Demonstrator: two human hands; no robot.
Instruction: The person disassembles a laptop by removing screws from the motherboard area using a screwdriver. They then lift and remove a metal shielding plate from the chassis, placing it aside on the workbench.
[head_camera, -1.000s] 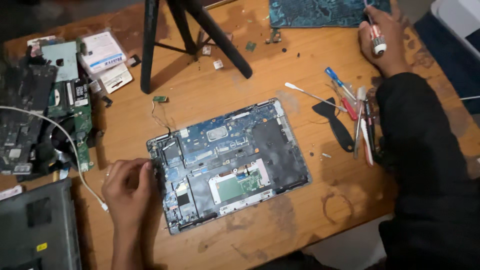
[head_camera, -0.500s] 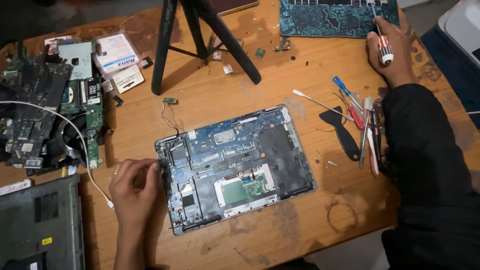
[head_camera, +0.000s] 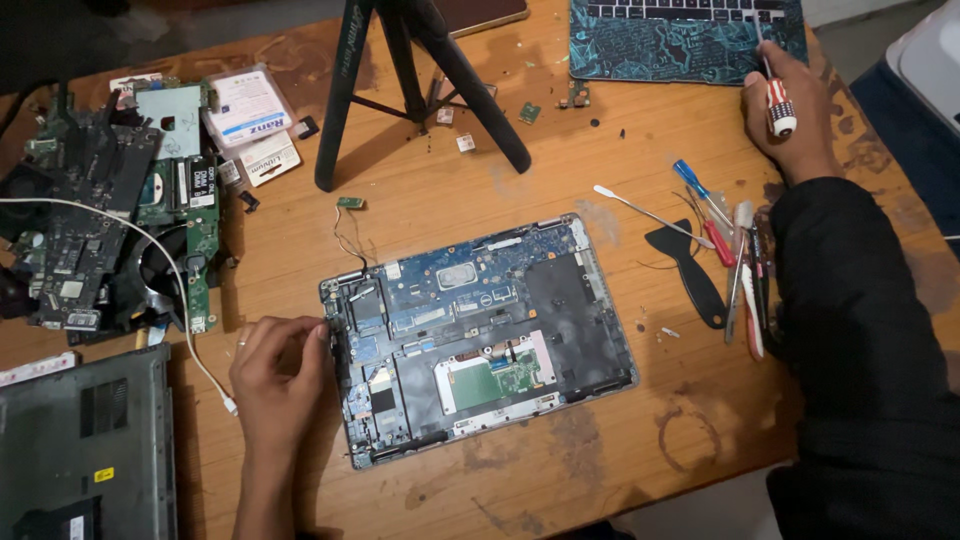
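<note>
I see a blue circuit board inside the silver-edged open laptop (head_camera: 480, 335), a brown stained wooden worktop (head_camera: 560, 180), a red-and-white striped screwdriver (head_camera: 778, 102), my black sleeve (head_camera: 850, 330), a teal patterned laptop (head_camera: 680, 40), a black tripod (head_camera: 410, 75), a white cable (head_camera: 150, 250), a black scraper (head_camera: 690, 270)

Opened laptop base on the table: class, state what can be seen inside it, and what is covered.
Inside the opened laptop base lie blue circuit boards, a green board and a black panel. The left hand covers part of its left edge; anything under the boards is hidden.
</note>
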